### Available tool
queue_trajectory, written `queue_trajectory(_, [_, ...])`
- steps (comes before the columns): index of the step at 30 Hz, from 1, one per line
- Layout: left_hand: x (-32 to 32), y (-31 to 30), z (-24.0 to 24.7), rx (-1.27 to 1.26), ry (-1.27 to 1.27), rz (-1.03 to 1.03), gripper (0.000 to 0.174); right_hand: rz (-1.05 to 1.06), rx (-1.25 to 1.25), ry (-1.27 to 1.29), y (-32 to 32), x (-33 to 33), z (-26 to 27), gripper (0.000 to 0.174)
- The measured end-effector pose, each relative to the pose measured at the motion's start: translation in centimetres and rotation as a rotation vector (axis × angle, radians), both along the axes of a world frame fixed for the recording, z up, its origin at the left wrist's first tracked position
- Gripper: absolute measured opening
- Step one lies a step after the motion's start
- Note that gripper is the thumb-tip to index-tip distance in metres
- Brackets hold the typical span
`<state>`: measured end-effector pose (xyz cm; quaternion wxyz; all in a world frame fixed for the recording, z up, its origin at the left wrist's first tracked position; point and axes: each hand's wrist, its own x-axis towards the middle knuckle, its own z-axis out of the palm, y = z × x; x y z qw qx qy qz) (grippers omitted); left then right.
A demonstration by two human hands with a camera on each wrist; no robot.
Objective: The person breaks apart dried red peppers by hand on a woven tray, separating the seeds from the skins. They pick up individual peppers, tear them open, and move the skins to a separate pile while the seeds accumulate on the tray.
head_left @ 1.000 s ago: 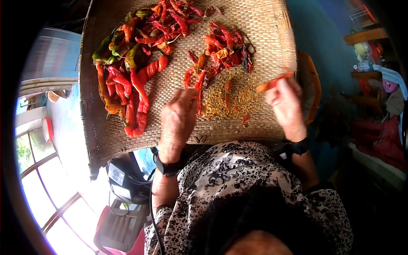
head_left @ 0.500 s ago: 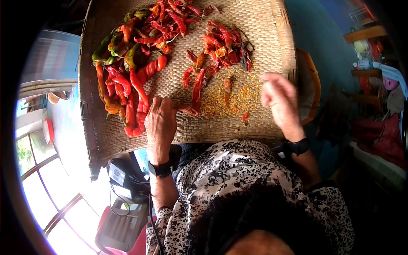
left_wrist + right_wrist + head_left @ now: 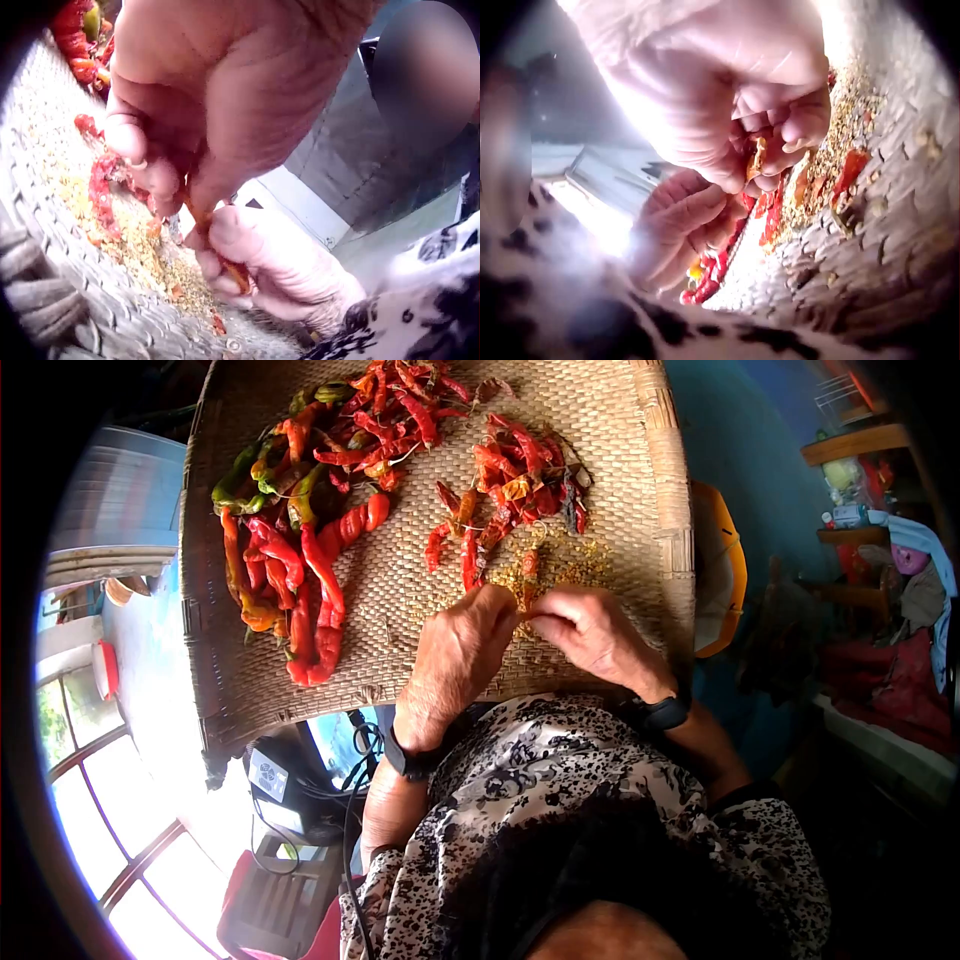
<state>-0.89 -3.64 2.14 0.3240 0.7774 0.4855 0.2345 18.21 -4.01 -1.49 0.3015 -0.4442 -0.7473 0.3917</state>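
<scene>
Orange and narrow, a strip of pepper runs between the two hands, over the seeds on the woven tray. The left hand pinches one end between thumb and fingers; the right hand grips the other with its fingers curled. From the head view the fingertips cover most of the strip, so its full length cannot be made out; the left wrist view shows more. In the right wrist view a pale yellowish edge peeks out among the right fingers.

A red pepper lies just beyond the left hand, its lower end hidden by the knuckles. Farther off sits a small pile of dried peppers, and to the left a larger heap of red and green peppers, cut off at the top, as is the tray's far side. A yellow-rimmed tub shows only partly past the tray's right edge.
</scene>
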Motion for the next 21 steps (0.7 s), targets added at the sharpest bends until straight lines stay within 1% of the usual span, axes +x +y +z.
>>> queue_trajectory(1, [0.2, 0.4, -0.4, -0.011, 0.006, 0.051, 0.009, -0.054, -0.036, 0.021, 0.1, 0.7, 0.6, 0.014])
queue_trajectory(2, [0.4, 0.8, -0.8, -0.023, 0.015, 0.102, 0.01, -0.109, -0.134, 0.137, 0.2, 1.7, 0.3, 0.016])
queue_trajectory(3, [0.6, 1.1, -1.3, -0.024, 0.013, 0.103, 0.01, -0.164, -0.234, 0.254, 0.2, 2.7, 0.0, 0.018])
queue_trajectory(5, [1.1, 1.7, -2.2, 0.067, 0.125, 0.1, 0.014, -0.371, -0.355, 0.507, 0.1, 4.1, 1.3, 0.021])
queue_trajectory(6, [1.3, 1.9, -2.3, 0.045, 0.141, 0.094, 0.018, -0.352, -0.361, 0.698, 0.3, 5.3, 0.9, 0.02])
queue_trajectory(7, [1.7, 2.1, -2.4, 0.046, 0.14, 0.094, 0.018, -0.442, -0.462, 0.877, 0.3, 6.2, 1.4, 0.021])
queue_trajectory(9, [2.5, 2.4, -2.6, 0.047, 0.104, 0.089, 0.02, -0.457, -0.531, 1.35, 0.4, 8.2, 1.2, 0.024])
queue_trajectory(11, [3.0, 2.7, -3.3, 0.08, 0.109, 0.098, 0.022, -0.316, -0.574, 1.713, 0.7, 10.0, 1.1, 0.028])
queue_trajectory(12, [3.3, 2.9, -3.5, 0.113, 0.115, 0.108, 0.024, -0.285, -0.605, 1.853, 0.8, 10.5, 1.2, 0.031])
queue_trajectory(13, [3.7, 2.9, -3.6, 0.11, 0.118, 0.11, 0.024, -0.327, -0.655, 2.02, 0.6, 10.6, 1.4, 0.034])
queue_trajectory(15, [4.2, 3.2, -3.5, 0.131, 0.249, 0.165, 0.027, -0.304, -0.648, 2.084, 0.5, 10.8, 1.4, 0.036])
queue_trajectory(16, [4.3, 3.3, -4.2, 0.16, 0.266, 0.169, 0.026, -0.305, -0.647, 2.087, 0.5, 10.7, 1.2, 0.036])
queue_trajectory(18, [4.5, 3.5, -4.6, 0.192, 0.294, 0.17, 0.024, -0.184, -0.644, 1.903, 0.4, 10.3, 0.8, 0.035])
queue_trajectory(21, [4.7, 3.6, -5.2, 0.247, 0.311, 0.182, 0.019, -0.381, -0.546, 1.268, -0.1, 7.1, 0.5, 0.028])
